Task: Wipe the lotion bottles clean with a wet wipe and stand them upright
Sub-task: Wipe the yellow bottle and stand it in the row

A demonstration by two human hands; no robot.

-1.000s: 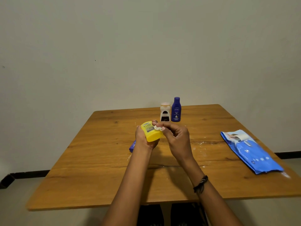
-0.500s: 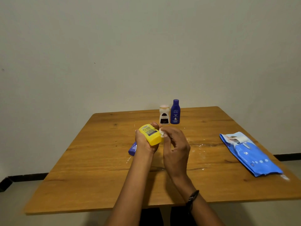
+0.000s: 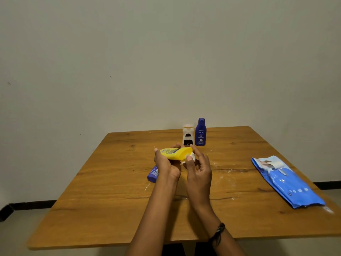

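Observation:
My left hand grips a yellow lotion bottle, held sideways above the table's middle. My right hand pinches a small white wet wipe against the bottle's right end. A purple bottle lies on its side on the table, partly hidden behind my left wrist. At the far edge a white bottle with a dark label and a dark blue bottle stand upright side by side.
A blue wet wipe pack lies at the right side of the wooden table, its flap peeled back. White smears streak the tabletop right of my hands. A plain wall rises just behind the table.
The yellow bottle has turned from tilted and end-on to lying sideways in my left hand. My right hand has shifted with the wipe to the bottle's right end.

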